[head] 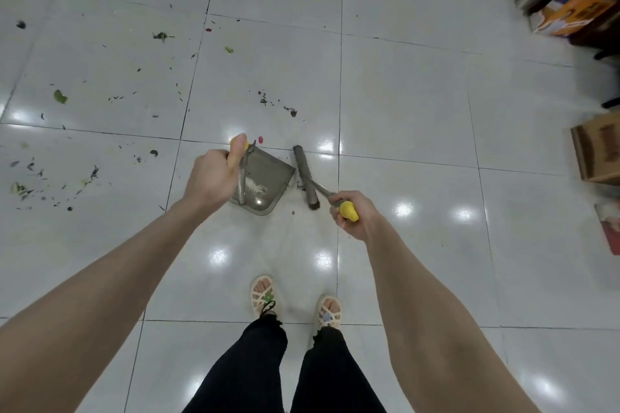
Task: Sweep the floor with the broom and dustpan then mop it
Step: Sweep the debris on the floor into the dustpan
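The grey dustpan [265, 178] sits on the white tiled floor [402, 104], just in front of the person's feet. Its open mouth faces right, toward the broom [306, 174]. The broom's grey brush lies close beside the dustpan, on the right, with a small gap between them. A few dark crumbs lie in that gap.

The left hand [214, 174] is curled tight around the dustpan's handle, which has a yellow tip. The right hand [352, 214] is wrapped around the broom's yellow handle end.

Little dark bits [268, 100] lie on the floor just past the dustpan. Green leaf scraps [60, 96] and more bits are spread over the tiles on the left.

Below are two sandals [263, 295] and black trousers [241, 372]. Orange boxes [577, 7] and a brown box [597, 151] stand far off at the right edge.
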Motion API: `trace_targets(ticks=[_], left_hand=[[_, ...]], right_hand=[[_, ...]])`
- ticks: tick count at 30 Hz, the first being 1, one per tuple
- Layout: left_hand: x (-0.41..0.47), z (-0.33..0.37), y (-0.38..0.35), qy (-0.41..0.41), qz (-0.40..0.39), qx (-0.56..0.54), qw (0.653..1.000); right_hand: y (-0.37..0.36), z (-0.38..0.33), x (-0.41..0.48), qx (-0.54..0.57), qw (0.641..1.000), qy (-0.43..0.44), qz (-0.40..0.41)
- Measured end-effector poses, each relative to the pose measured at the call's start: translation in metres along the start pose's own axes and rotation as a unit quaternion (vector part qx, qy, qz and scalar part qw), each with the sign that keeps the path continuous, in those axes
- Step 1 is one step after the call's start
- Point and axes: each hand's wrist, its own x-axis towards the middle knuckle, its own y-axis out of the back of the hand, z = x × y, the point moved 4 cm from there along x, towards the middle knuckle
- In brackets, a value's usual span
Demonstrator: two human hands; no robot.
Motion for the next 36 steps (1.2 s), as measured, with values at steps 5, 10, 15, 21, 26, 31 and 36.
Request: trace_targets(ticks=[5, 10, 15, 21, 26, 31, 36], left_hand=[[-0.007, 0.005, -0.004, -0.006, -0.011, 0.003, 1.000], [-0.020, 0.010, -0.021, -0.010, -0.011, 0.001, 1.000], [-0.037, 0.015, -0.041, -0.013, -0.015, 0.017, 1.000], [-0.058, 0.016, -0.054, -0.011, -0.021, 0.011, 1.000], [-0.056, 0.005, -0.051, -0.012, -0.020, 0.019, 1.000], [-0.043, -0.018, -0.027, -0.011, -0.018, 0.019, 1.000], [-0.024, -0.047, 0.019, -0.030, -0.027, 0.020, 0.999]], right_hand=[[0.023, 0.002, -0.013, 0.031, 0.999, 0.029, 0.020], [0.076, 0.005, -0.024, 0.035, 0.997, 0.040, 0.061], [0.125, 0.014, -0.037, 0.016, 0.992, 0.036, 0.117], [0.154, 0.034, -0.042, 0.011, 0.987, 0.032, 0.158], [0.142, 0.061, -0.038, 0.038, 0.988, 0.008, 0.147], [0.088, 0.085, -0.025, 0.059, 0.991, -0.002, 0.116], [-0.002, 0.097, -0.012, 0.062, 0.995, 0.003, 0.075]])
